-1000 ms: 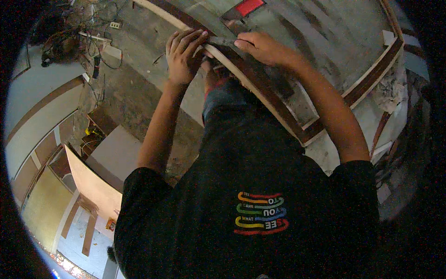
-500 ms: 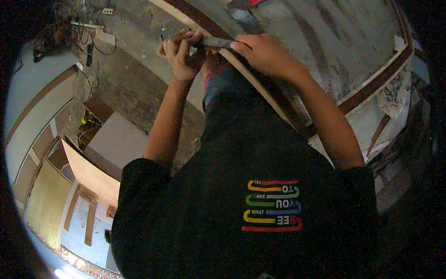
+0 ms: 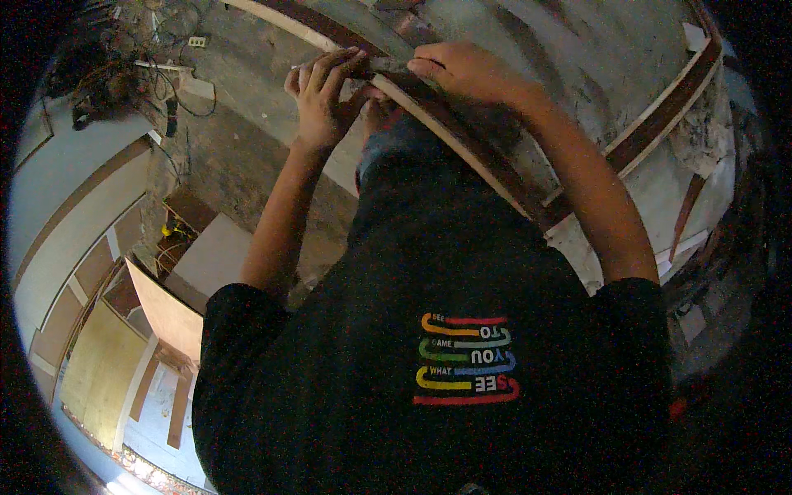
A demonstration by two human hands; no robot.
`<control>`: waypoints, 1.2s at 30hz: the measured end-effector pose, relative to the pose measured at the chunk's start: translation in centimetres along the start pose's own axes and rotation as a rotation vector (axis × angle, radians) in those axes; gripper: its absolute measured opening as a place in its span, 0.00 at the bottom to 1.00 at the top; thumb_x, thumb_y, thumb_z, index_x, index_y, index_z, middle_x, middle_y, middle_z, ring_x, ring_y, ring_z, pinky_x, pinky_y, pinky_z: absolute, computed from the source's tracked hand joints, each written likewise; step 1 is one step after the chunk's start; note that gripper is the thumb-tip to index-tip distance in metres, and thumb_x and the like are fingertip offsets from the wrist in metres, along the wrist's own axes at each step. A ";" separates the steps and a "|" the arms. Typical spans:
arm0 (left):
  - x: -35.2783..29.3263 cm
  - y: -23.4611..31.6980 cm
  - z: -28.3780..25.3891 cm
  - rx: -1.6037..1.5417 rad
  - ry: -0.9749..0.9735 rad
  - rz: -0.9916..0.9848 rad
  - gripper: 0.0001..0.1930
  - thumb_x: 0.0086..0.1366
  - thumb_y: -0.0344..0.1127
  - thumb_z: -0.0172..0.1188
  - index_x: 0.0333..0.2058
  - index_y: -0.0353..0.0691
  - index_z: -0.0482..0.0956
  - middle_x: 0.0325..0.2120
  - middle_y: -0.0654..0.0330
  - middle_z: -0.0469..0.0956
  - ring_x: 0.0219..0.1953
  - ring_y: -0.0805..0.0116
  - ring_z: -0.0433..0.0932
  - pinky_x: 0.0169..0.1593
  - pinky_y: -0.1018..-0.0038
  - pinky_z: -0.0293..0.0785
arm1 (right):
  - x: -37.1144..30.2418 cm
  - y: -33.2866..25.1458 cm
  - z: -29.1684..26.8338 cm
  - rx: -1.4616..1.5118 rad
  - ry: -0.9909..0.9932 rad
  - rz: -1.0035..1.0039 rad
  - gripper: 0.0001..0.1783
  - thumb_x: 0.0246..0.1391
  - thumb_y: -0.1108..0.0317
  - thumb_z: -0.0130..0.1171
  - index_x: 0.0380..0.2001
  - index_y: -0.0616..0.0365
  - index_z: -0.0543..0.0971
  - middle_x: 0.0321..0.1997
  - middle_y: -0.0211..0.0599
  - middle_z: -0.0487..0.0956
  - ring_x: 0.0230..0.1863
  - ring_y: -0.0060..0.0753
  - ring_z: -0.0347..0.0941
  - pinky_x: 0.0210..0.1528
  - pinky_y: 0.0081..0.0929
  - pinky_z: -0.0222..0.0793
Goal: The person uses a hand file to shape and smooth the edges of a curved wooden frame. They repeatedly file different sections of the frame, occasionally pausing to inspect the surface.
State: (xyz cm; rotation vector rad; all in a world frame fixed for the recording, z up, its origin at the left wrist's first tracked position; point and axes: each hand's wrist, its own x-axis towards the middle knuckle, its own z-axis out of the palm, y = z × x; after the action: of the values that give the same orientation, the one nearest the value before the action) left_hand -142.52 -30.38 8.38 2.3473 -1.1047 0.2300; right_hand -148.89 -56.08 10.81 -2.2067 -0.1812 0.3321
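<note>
A long wooden frame rail, brown with a pale edge, runs diagonally in front of my body. Both my hands are at its upper part. My left hand has its fingers bent over the rail's pale edge. Across the rail, my right hand is closed, thumb and fingers together. Between them a grey strip lies across the rail, dim and blurred, with its ends hidden by my fingers. What it is made of I cannot tell.
Another brown rail meets the first at a corner on the right. Tangled cables and a white socket box lie on the floor at far left. A pale board and a leaning wooden panel stand at lower left.
Both hands have moved slightly up and left in the view, while the whole scene has shifted too. The grey strip, plainly seen between the hands before, now shows less.
</note>
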 end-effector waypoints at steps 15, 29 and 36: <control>-2.6 1.2 2.4 0.016 0.242 -0.134 0.22 0.50 0.33 0.72 0.46 0.48 0.82 0.48 0.63 0.79 0.52 0.58 0.74 0.56 0.60 0.63 | -1.4 -2.4 3.3 0.113 -0.018 0.200 0.23 0.67 0.47 0.48 0.36 0.57 0.78 0.32 0.55 0.79 0.37 0.62 0.77 0.42 0.49 0.71; -2.4 2.8 1.6 -0.061 0.063 0.000 0.28 0.49 0.36 0.74 0.51 0.51 0.80 0.51 0.64 0.80 0.52 0.62 0.75 0.53 0.62 0.62 | -4.2 -0.9 1.8 0.017 0.008 0.191 0.22 0.67 0.48 0.48 0.37 0.57 0.79 0.32 0.54 0.79 0.37 0.61 0.77 0.41 0.48 0.70; -3.2 3.4 2.5 -0.066 0.176 -0.030 0.21 0.48 0.35 0.73 0.44 0.49 0.83 0.45 0.62 0.81 0.50 0.58 0.76 0.52 0.59 0.64 | -5.4 -2.4 3.1 0.077 0.044 0.231 0.23 0.67 0.47 0.48 0.37 0.55 0.80 0.31 0.55 0.80 0.36 0.63 0.77 0.41 0.52 0.71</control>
State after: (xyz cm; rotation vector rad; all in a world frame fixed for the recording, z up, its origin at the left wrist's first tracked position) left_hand -147.29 -31.36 6.43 2.2359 -0.9763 0.3758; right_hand -155.01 -53.58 11.86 -2.1601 0.1101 0.4097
